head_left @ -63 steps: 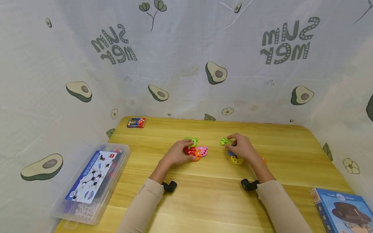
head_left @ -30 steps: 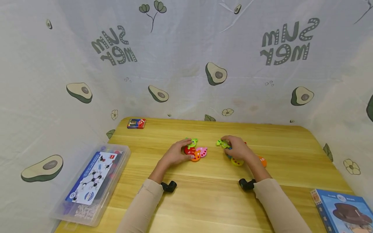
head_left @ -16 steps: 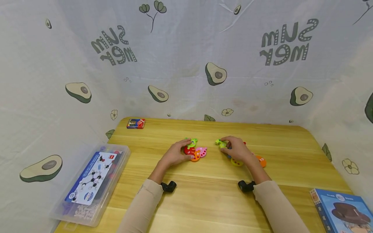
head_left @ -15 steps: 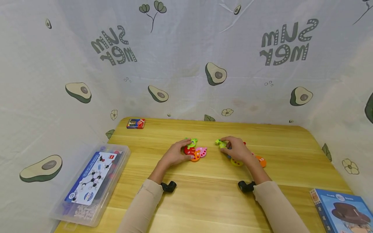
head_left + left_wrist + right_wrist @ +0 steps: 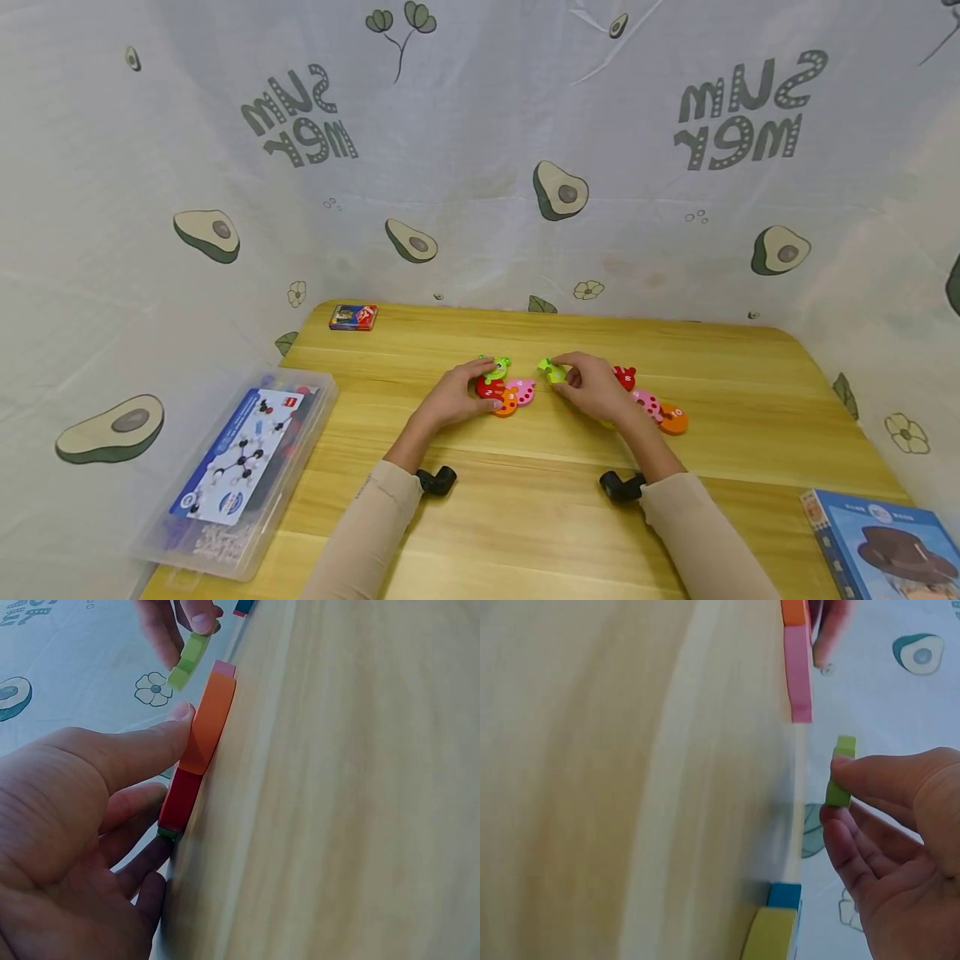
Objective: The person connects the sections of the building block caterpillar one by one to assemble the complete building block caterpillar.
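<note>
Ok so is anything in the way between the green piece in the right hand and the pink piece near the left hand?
Nothing visible. The right hand pinches the green piece, and only a gap separates it from the pink piece. The blue piece and yellow piece lie on its other side.

Head cam's looking forward and down over the yellow wood-grain bench (image 5: 517, 525); wrist cams are sitting low, way closer, both catching the lime-green notched block (image 5: 838, 791).

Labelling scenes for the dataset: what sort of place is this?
Probably an improvised tabletop recording booth, perhaps indoors at home: wood-grain table with avocado-print fabric around three sides, plus numbered puzzle pieces and a clear plastic case.
</note>
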### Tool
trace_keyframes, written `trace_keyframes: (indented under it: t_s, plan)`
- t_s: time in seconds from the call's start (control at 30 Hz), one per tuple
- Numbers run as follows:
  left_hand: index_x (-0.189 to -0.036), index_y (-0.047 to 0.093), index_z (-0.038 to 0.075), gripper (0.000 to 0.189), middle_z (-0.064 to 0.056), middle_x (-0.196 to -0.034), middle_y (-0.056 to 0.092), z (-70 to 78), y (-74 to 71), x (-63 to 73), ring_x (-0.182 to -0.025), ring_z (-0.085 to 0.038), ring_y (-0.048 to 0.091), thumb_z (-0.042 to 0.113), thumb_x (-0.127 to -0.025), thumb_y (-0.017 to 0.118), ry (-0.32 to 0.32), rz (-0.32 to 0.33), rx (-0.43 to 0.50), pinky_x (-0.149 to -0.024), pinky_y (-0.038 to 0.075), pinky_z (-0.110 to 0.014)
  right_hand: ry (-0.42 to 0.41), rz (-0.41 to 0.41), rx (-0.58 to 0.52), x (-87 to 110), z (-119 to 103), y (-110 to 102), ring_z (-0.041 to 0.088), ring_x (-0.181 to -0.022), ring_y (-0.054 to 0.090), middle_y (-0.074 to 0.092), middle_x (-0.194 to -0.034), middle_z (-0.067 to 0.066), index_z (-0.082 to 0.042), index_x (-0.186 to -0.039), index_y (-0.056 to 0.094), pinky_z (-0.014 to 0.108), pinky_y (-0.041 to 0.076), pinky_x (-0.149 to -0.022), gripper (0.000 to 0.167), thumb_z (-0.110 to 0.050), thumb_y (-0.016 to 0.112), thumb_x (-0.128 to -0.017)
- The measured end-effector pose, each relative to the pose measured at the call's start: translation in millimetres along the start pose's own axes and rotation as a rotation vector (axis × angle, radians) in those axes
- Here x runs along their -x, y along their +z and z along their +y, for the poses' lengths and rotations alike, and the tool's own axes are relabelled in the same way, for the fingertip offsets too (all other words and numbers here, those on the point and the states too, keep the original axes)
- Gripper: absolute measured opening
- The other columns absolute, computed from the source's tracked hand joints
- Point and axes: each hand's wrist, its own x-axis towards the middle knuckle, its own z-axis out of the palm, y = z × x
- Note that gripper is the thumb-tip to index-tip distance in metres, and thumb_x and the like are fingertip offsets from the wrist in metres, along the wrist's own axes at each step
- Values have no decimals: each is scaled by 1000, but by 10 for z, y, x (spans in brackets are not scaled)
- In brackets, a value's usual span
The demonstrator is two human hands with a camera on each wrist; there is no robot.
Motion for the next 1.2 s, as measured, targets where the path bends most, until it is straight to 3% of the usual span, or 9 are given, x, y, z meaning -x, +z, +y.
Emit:
trace_keyframes:
  t_s: [0.4, 1.2]
  plan:
    - [-152, 52, 11, 69, -2, -164, 43, -7, 3, -10, -155, -29, 33, 23, -91, 81, -2, 0, -7, -126, 29, -46, 16, -11, 3, -15, -149, 156, 19, -82, 56, 66, -100, 12, -1, -132, 66, 30, 49, -73, 40, -8, 74, -93]
    - [-152, 52, 12, 69, 0, -164, 42, -6, -1, -9, -156, -28, 31, 24, -91, 81, -19, -1, 9, -126, 29, -47, 63, -55, 40, -42, -251, 191, 19, -84, 57, 65, -113, 14, 0, -130, 68, 31, 50, -75, 39, -7, 75, -92]
